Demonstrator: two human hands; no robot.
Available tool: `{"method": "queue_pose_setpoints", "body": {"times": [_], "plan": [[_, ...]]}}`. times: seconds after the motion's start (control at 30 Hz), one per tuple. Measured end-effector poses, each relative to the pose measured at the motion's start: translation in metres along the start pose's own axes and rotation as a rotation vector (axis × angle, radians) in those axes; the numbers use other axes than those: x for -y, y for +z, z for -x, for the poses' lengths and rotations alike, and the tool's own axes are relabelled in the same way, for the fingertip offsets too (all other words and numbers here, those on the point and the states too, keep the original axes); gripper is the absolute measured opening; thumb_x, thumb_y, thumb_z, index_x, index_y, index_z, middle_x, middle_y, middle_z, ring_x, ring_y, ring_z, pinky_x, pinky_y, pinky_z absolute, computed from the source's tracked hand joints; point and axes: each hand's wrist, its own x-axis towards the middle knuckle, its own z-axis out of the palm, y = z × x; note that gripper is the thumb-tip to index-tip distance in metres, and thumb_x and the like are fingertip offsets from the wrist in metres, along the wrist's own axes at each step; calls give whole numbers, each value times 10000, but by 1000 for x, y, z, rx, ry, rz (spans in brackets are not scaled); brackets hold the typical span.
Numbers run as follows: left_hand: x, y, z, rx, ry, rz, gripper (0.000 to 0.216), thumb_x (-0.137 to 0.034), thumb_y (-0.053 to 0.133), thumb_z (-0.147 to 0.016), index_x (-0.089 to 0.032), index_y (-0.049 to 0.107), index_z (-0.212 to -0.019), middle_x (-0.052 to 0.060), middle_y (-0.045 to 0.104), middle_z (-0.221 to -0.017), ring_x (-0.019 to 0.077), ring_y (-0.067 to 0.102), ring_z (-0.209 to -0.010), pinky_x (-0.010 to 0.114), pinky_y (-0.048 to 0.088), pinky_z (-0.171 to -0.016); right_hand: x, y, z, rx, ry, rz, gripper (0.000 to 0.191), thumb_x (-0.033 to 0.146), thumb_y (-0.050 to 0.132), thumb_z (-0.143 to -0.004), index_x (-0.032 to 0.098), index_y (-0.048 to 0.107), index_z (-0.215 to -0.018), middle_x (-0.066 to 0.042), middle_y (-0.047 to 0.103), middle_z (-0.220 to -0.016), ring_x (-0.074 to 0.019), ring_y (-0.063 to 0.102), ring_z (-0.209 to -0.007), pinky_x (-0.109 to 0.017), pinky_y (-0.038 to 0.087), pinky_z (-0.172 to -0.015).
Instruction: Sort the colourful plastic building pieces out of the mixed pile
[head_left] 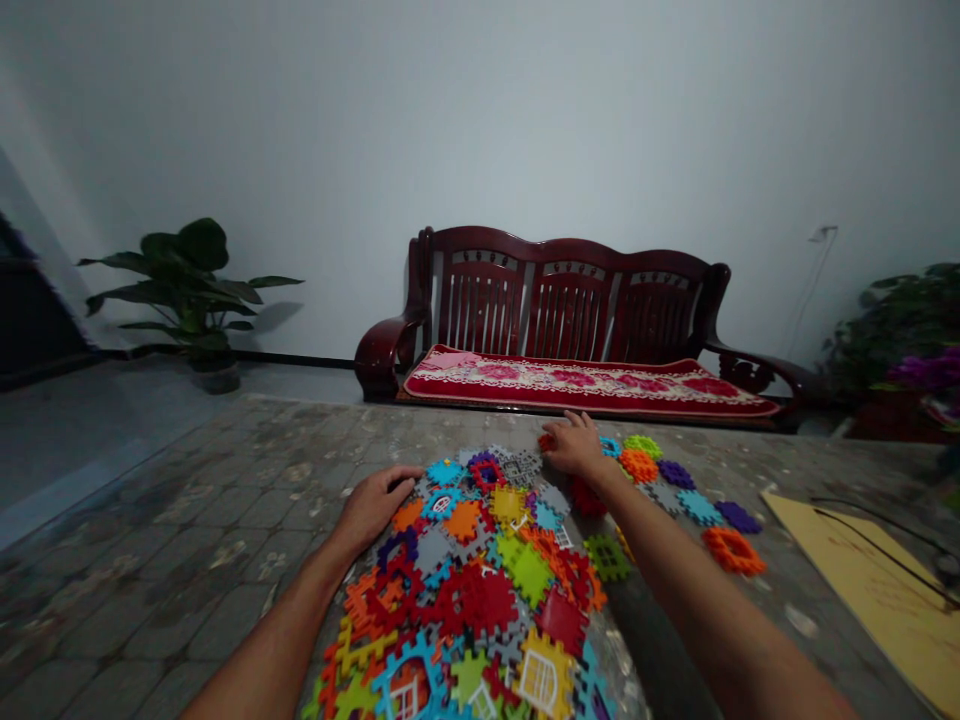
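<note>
A big heap of colourful interlocking plastic building tiles (529, 568) with toothed edges spreads over the table in front of me. My left hand (381, 505) rests on the tabletop at the heap's far left edge, fingers apart, beside a light blue tile (444, 472). Beyond the heap's far right side, my right hand (576, 446) has its fingers on a small red tile (547, 441), partly hidden by them. Under my right forearm, another red tile (587, 497) is partly covered. Right of that arm lie separate tiles, among them an orange one (733, 551) and a purple one (738, 517).
The table (202, 520) has a stone-pattern cover. On its right lie a yellow paper sheet (862, 580) and a pair of glasses (885, 550). Behind stands a dark red wooden bench (570, 310) with a floral cushion. Potted plants (196, 290) flank it.
</note>
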Motion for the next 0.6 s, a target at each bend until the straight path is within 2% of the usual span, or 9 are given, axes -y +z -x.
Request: {"method": "queue_pose_setpoints", "body": {"times": [0.1, 0.33, 0.47, 0.6], "plan": [[-2, -1, 1, 1, -4, -10, 376, -394, 499, -772, -222, 743, -1001, 32, 764, -1050, 237, 674, -992, 324, 488, -892, -3, 1, -5, 36, -4, -11, 567, 268, 578, -728, 231, 580, -1294, -80, 595, -1332, -330, 319, -1371, -533, 76, -1118], [-7, -2, 1, 9, -16, -27, 384, -380, 485, -778, -207, 742, -1006, 39, 762, -1055, 235, 677, -992, 320, 488, -889, -7, 1, -7, 78, -47, -62, 489, 191, 593, -697, 265, 664, -1176, -69, 644, -1260, -330, 379, -1339, -524, 148, -1111], [-7, -3, 2, 8, -16, -49, 382, -373, 479, -787, -213, 741, -1015, 37, 758, -1071, 234, 673, -1003, 321, 483, -899, -1, -2, -4, 36, -43, -121, 518, 141, 597, -680, 237, 661, -1185, -84, 637, -1267, -335, 383, -1337, -527, 182, -1108], [-3, -2, 1, 7, -10, -44, 378, -372, 491, -784, -217, 748, -1014, 32, 764, -1044, 232, 685, -956, 329, 490, -896, 15, -9, 9, -48, -33, -221, 519, 122, 543, -739, 188, 622, -1248, -90, 624, -1285, -275, 447, -1294, -421, 302, -1082]]}}
